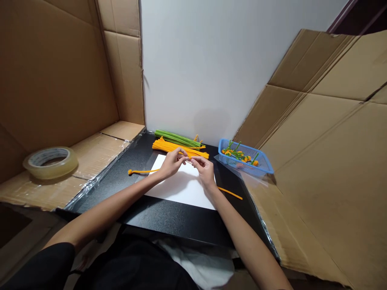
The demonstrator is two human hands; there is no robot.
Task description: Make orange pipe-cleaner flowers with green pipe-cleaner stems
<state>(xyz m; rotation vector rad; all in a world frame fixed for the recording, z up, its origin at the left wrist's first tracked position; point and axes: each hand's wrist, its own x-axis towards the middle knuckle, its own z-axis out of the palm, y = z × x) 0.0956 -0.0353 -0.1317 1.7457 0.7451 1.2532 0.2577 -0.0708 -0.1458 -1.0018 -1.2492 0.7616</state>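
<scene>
My left hand (173,162) and my right hand (204,169) meet above a white sheet (181,189), fingertips pinched on a small orange pipe cleaner piece (190,158) between them. Its exact shape is too small to tell. To the left, an orange pipe cleaner with a curled end (130,172) lies partly on the black table and runs toward my left wrist. Another straight orange pipe cleaner (230,193) pokes out to the right of my right wrist. Just behind my hands lies a bundle of orange pipe cleaners (169,147).
Green pipe cleaners (177,138) lie along the wall behind the orange bundle. A blue basket (266,163) at the right holds several orange-and-green pieces. A roll of clear tape (51,162) rests on cardboard at the left. Cardboard walls (326,161) flank the black table (169,219).
</scene>
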